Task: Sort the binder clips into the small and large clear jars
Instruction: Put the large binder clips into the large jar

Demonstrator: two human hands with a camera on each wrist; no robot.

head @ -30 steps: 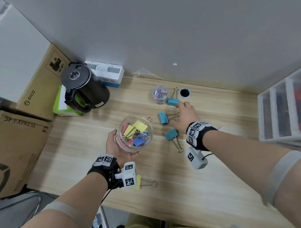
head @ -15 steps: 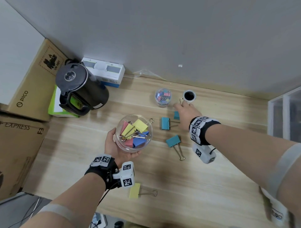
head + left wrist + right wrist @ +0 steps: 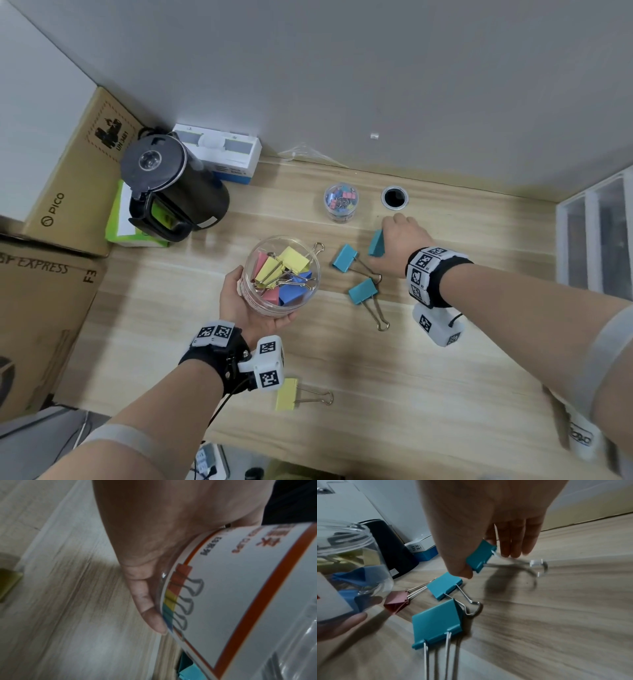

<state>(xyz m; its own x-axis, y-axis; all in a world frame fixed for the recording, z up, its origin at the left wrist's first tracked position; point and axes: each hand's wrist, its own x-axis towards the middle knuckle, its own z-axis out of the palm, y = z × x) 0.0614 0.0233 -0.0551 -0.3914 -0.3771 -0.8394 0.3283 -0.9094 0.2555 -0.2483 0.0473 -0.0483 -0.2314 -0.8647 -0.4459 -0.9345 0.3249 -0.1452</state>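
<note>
While left hand (image 3: 239, 301) grips jar (image 3: 282, 274), right hand (image 3: 488, 520) pinches teal clip (image 3: 480, 557), handles rightward

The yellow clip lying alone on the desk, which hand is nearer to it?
Left. The left hand holds the big jar just beyond the yellow clip; the right hand is farther off.

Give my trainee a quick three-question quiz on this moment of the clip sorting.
1. True or false: the right hand pinches a teal clip.
2. What does the left hand hold? A) small jar B) large jar C) kettle
3. How many teal clips lie loose on the desk?

Key: 1 true; 2 B; 3 two, the farther teal clip and the nearer teal clip.
</note>
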